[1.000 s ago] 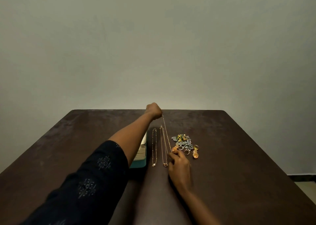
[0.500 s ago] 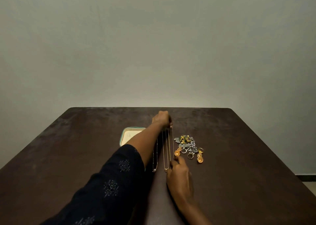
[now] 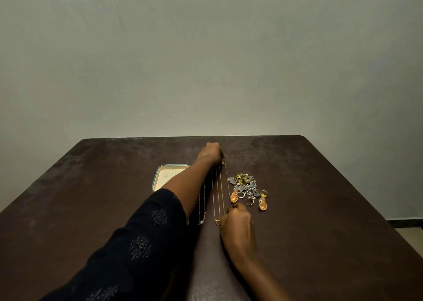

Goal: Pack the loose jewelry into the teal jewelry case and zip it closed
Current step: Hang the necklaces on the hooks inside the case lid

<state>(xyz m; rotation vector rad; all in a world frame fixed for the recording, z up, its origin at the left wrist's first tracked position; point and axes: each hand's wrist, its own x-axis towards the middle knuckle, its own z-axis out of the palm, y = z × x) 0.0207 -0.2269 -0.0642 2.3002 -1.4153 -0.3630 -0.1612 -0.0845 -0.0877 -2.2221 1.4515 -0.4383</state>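
While I watched through the head camera, the left hand [image 3: 211, 153] was far out across the dark table [image 3: 320, 209], pinching the far end of a thin gold chain [image 3: 228, 184], and the right hand [image 3: 238, 224] pinched its near end, so it ran straight between them. The teal jewelry case [image 3: 160, 174] lay open just left of the left forearm, partly hidden by it. Two more necklaces [image 3: 217, 200] lay beside the held chain, a heap of earrings and rings [image 3: 247, 188] just right of it.
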